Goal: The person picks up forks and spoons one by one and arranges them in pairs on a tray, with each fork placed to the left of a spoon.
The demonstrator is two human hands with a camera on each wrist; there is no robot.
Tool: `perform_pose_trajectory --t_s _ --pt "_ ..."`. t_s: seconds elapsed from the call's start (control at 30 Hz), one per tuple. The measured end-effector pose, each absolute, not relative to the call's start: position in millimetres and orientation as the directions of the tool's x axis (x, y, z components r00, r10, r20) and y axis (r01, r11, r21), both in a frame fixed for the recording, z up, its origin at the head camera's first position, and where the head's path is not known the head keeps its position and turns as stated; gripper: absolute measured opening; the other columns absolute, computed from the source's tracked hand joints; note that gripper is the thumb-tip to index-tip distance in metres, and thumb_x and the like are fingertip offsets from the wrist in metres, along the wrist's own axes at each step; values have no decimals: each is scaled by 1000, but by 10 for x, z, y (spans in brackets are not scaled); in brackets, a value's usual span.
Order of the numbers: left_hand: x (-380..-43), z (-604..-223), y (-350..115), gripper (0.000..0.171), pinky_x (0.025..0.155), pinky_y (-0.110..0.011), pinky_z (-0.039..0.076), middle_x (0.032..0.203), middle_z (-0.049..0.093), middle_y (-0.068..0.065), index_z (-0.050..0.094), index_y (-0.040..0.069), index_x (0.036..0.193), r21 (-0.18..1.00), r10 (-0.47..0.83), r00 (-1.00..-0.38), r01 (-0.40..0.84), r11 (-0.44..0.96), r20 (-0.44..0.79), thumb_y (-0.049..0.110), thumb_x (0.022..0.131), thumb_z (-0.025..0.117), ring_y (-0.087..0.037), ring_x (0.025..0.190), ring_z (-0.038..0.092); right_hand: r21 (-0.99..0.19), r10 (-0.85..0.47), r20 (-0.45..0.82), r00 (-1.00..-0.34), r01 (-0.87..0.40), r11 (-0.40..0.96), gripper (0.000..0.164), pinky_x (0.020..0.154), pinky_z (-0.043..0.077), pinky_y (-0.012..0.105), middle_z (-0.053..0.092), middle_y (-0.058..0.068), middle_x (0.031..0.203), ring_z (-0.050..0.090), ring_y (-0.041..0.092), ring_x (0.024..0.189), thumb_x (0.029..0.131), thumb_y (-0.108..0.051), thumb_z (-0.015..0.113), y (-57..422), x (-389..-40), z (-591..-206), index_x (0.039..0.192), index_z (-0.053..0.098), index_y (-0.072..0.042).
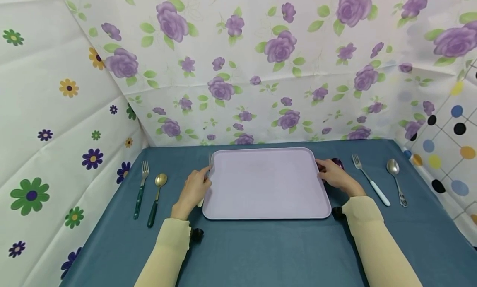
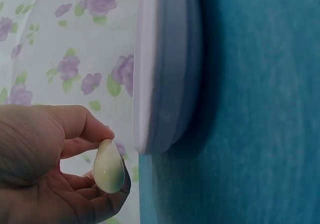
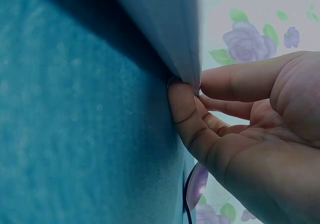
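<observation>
The left hand pinches the pale handle of a fork, just beside the left edge of a tray. The tray sits between both hands, the right hand gripping its right rim; behind rises a flowered cloth.

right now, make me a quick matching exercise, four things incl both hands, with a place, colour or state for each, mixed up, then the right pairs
1. tray
2. left hand
3. silver spoon
4. right hand

A. right of the white-handled fork
B. gripping the tray's right edge
C. pale lilac
D. holding a pale-handled fork

Pairs: 1-C, 2-D, 3-A, 4-B
</observation>
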State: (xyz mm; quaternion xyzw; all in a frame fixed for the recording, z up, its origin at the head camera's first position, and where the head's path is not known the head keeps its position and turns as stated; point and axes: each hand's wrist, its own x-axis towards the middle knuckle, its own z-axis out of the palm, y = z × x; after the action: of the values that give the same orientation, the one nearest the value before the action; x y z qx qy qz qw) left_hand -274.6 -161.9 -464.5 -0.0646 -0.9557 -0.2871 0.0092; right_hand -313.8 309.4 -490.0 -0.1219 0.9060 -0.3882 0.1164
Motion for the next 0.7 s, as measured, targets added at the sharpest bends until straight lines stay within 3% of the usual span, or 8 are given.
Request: perform_pose_trajectory --t_s 0.43,0.7 --pt "-2777 -4535 -1518 51 71 -42 45 94 60 -13 54 0 150 539 141 -987 158 827 73 3 99 58 -27 85 52 -738 -313 -118 -943 -128 663 61 84 60 46 51 39 136 61 41 108 100 8 49 3080 -3130 -4906 156 26 17" --pt "-2852 -4455 -1422 52 74 -43 51 104 64 -17 52 2 152 542 127 -992 115 832 15 5 101 60 -30 92 57 -740 -315 -113 -943 -132 660 61 82 60 45 50 40 135 60 41 107 100 7 50 3085 -3109 -4869 155 28 18"
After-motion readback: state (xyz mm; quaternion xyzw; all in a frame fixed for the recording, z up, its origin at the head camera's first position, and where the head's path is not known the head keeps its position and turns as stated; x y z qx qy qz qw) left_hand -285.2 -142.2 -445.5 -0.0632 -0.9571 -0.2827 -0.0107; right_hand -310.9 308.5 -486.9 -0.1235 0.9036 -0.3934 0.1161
